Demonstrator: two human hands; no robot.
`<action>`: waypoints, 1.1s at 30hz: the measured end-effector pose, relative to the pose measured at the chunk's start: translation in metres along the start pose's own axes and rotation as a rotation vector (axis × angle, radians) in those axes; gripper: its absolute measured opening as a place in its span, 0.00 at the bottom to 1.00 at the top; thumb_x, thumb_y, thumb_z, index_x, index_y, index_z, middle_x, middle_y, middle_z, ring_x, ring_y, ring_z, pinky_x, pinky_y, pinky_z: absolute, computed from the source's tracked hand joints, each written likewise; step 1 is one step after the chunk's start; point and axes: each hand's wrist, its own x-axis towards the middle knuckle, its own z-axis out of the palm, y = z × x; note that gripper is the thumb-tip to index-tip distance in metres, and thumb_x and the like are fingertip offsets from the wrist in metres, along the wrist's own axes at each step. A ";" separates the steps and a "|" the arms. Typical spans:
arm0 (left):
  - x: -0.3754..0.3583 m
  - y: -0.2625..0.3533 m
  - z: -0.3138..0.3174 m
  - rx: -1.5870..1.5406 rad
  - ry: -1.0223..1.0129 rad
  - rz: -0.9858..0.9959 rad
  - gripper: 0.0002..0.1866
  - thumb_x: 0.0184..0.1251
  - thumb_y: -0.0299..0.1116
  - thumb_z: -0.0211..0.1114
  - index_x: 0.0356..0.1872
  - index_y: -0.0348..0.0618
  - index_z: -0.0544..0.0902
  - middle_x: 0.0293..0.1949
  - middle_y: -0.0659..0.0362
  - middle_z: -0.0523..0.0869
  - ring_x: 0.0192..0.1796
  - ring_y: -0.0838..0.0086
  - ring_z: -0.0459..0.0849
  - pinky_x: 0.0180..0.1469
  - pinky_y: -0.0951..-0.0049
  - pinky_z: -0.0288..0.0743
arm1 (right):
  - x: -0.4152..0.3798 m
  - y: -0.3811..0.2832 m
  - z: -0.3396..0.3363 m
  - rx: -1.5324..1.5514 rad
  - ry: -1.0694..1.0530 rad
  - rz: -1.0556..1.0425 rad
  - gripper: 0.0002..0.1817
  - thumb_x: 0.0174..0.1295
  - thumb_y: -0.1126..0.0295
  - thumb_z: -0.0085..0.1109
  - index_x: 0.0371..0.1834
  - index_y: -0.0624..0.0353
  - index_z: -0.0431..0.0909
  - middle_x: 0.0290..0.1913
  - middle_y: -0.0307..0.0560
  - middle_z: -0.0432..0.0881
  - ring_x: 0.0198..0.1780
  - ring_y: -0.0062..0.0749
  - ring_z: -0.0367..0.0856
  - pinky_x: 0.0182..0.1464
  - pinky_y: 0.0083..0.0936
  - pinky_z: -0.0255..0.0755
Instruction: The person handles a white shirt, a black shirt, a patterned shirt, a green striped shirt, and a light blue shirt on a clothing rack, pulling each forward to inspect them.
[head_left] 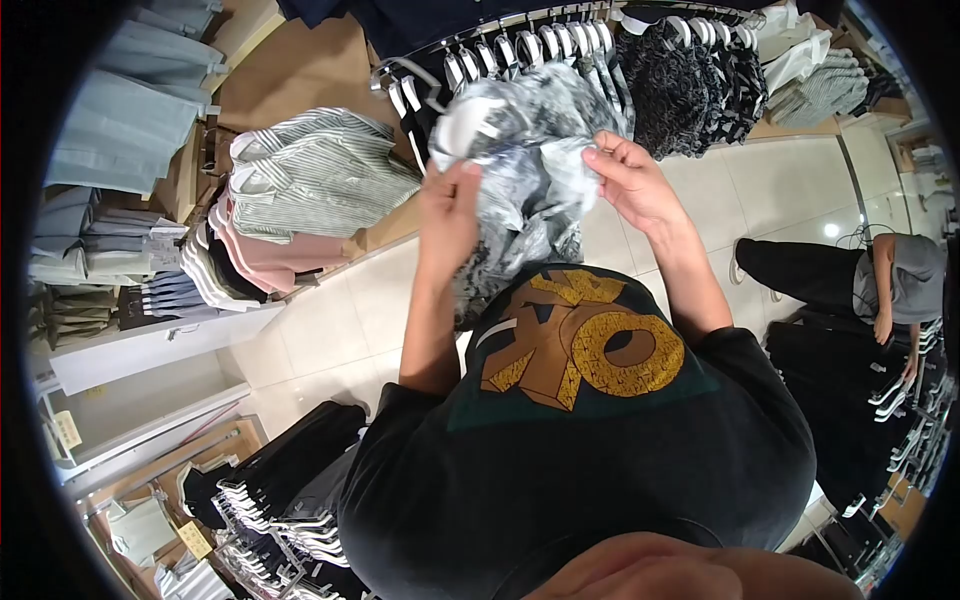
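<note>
— What is being handled?

— A grey-and-white patterned shirt (525, 160), bunched up and held in the air in front of the person's chest, just below a rail of hangers (530, 40).

— How do the fingers have it?

— The left hand (448, 215) is closed on the fabric at the shirt's left edge, fingers curled into the cloth. The right hand (632, 180) pinches a fold at the upper right, thumb and fingertips pressed together on it. The rest of the shirt hangs down between the two hands.

— What lies around the fingers?

— Just above the right hand, dark patterned garments (690, 80) hang on the same rail. To the left of the left hand sits a stack of folded striped shirts (320, 175) with pink folded ones (270, 255) under it, on a display shelf. Further left are folded pale green garments (120, 120). Below the hands is pale tiled floor (340, 320). Well to the right of the right hand, another person in dark trousers (860, 275) bends beside a rack of black clothes (860, 400).
</note>
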 end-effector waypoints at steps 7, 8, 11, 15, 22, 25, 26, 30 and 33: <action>0.012 0.016 -0.039 0.221 0.107 0.058 0.25 0.70 0.38 0.78 0.65 0.41 0.87 0.61 0.50 0.80 0.50 0.61 0.85 0.53 0.60 0.81 | -0.008 -0.021 -0.028 -0.458 -0.071 -0.052 0.07 0.75 0.70 0.66 0.44 0.63 0.88 0.40 0.39 0.91 0.40 0.17 0.86 0.43 0.17 0.76; 0.009 0.030 -0.031 0.373 0.042 0.144 0.32 0.63 0.42 0.82 0.67 0.42 0.85 0.61 0.48 0.79 0.52 0.58 0.85 0.54 0.57 0.82 | -0.006 -0.031 -0.010 -0.703 -0.200 -0.185 0.07 0.74 0.71 0.67 0.43 0.64 0.88 0.39 0.39 0.91 0.39 0.18 0.85 0.43 0.18 0.77; 0.002 0.063 -0.001 0.636 -0.238 0.045 0.47 0.49 0.49 0.88 0.72 0.46 0.81 0.59 0.45 0.77 0.56 0.50 0.85 0.54 0.53 0.83 | 0.016 -0.035 0.033 -0.976 -0.363 -0.319 0.08 0.69 0.67 0.71 0.40 0.61 0.90 0.35 0.44 0.91 0.36 0.24 0.86 0.41 0.26 0.77; 0.017 0.015 0.023 0.422 -0.249 0.267 0.15 0.64 0.33 0.72 0.50 0.39 0.91 0.44 0.45 0.84 0.47 0.48 0.87 0.54 0.56 0.82 | 0.021 -0.050 0.074 -1.146 -0.383 -0.325 0.11 0.64 0.70 0.74 0.46 0.59 0.86 0.36 0.47 0.91 0.36 0.26 0.86 0.41 0.27 0.77; 0.050 0.014 -0.041 0.290 0.048 0.239 0.15 0.68 0.24 0.64 0.52 0.34 0.90 0.53 0.40 0.88 0.53 0.49 0.89 0.57 0.62 0.80 | 0.017 -0.015 -0.008 -1.574 -0.170 -0.198 0.20 0.68 0.64 0.65 0.57 0.66 0.85 0.46 0.67 0.89 0.50 0.63 0.87 0.56 0.51 0.78; 0.060 0.023 -0.070 0.196 0.178 0.069 0.14 0.69 0.22 0.62 0.52 0.33 0.91 0.53 0.44 0.89 0.53 0.58 0.89 0.55 0.65 0.80 | 0.010 0.049 -0.100 -1.596 -0.052 -0.117 0.18 0.69 0.65 0.64 0.55 0.67 0.85 0.44 0.71 0.87 0.51 0.65 0.87 0.56 0.51 0.80; 0.058 0.032 -0.076 0.209 0.136 0.053 0.14 0.69 0.22 0.64 0.52 0.35 0.91 0.54 0.46 0.89 0.53 0.62 0.89 0.54 0.66 0.79 | 0.008 0.072 -0.127 -1.565 -0.027 -0.094 0.18 0.69 0.65 0.64 0.56 0.67 0.85 0.44 0.72 0.87 0.51 0.65 0.87 0.56 0.52 0.80; 0.039 0.040 -0.062 0.347 -0.016 0.049 0.13 0.65 0.24 0.74 0.50 0.45 0.95 0.54 0.48 0.90 0.48 0.63 0.90 0.54 0.66 0.81 | -0.027 0.097 -0.146 -1.755 -0.236 0.143 0.23 0.67 0.63 0.68 0.59 0.68 0.83 0.48 0.73 0.86 0.53 0.65 0.86 0.57 0.50 0.80; 0.022 0.044 -0.059 0.341 -0.253 0.041 0.13 0.63 0.24 0.76 0.48 0.49 0.96 0.54 0.49 0.90 0.48 0.60 0.91 0.54 0.64 0.83 | -0.045 0.042 -0.109 -1.385 -0.009 -0.083 0.33 0.61 0.58 0.77 0.67 0.62 0.81 0.55 0.64 0.88 0.57 0.59 0.87 0.61 0.46 0.80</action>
